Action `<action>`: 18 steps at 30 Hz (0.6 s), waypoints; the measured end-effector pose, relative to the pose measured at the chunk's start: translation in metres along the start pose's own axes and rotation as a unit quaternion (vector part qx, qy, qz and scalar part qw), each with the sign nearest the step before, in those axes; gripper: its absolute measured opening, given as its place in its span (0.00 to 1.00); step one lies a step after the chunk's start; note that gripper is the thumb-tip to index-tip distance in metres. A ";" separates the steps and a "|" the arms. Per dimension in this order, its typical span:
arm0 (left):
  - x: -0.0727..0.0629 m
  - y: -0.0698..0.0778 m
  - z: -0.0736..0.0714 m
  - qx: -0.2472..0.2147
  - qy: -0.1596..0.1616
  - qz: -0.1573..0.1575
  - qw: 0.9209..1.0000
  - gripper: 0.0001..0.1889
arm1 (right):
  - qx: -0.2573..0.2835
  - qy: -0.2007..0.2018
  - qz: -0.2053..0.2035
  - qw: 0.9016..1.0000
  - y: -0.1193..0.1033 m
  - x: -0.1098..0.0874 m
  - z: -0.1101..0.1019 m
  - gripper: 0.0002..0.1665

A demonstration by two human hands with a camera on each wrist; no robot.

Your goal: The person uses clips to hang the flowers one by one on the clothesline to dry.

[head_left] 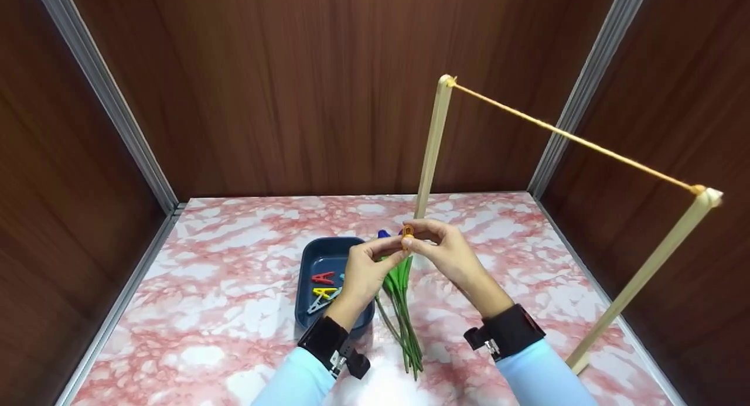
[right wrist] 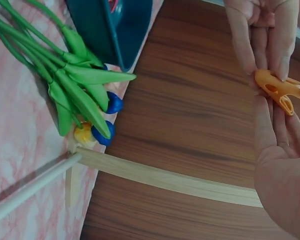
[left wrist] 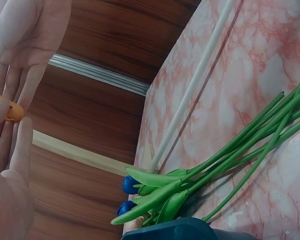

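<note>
My two hands meet above the table, pinching a small orange clothespin (head_left: 408, 231) between them. The left hand (head_left: 368, 270) holds it from the left with thumb and fingertips. From the other side, the right hand (head_left: 454, 256) grips it between thumb and fingers. Oval openings show in the clothespin (right wrist: 275, 90) in the right wrist view, where fingertips cover part of it. Just left of and below the hands stands a dark blue tray (head_left: 300, 289) with a red clothespin (head_left: 322, 277), a yellow clothespin (head_left: 323, 292) and a grey clothespin (head_left: 319, 302).
Artificial tulips with green stems (head_left: 404, 318) and blue heads (right wrist: 104, 132) lie beside the tray. On the right, an orange cord (head_left: 562, 132) is strung between two wooden posts (head_left: 433, 142). Brown panels (head_left: 322, 89) enclose the marbled pink table (head_left: 234, 312).
</note>
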State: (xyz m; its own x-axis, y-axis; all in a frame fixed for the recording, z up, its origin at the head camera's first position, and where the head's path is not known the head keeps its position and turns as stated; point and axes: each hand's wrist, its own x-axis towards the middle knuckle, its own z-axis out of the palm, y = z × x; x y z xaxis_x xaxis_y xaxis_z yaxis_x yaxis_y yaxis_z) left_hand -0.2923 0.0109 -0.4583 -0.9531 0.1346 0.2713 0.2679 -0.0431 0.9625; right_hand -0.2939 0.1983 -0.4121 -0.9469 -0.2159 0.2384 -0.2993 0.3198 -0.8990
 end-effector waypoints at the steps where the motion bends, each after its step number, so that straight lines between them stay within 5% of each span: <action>1: 0.000 0.000 0.000 0.000 0.001 0.000 1.000 0.15 | -0.003 0.003 0.000 1.000 -0.001 0.000 0.000 0.24; 10: 0.000 0.003 0.003 0.019 0.015 0.007 1.000 0.13 | -0.006 0.013 -0.003 1.000 -0.002 0.001 -0.002 0.23; 18: 0.001 -0.005 -0.002 -0.031 0.010 -0.015 0.999 0.13 | -0.003 0.014 -0.012 1.000 -0.002 0.002 -0.006 0.22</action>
State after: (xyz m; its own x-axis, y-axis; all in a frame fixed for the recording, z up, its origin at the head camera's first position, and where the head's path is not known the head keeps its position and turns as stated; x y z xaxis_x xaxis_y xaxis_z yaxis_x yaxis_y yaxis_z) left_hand -0.2947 0.0091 -0.4633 -0.9634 0.1175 0.2408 0.2296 -0.1010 0.9680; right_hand -0.2956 0.2028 -0.4075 -0.9423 -0.1980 0.2698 -0.3224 0.3213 -0.8904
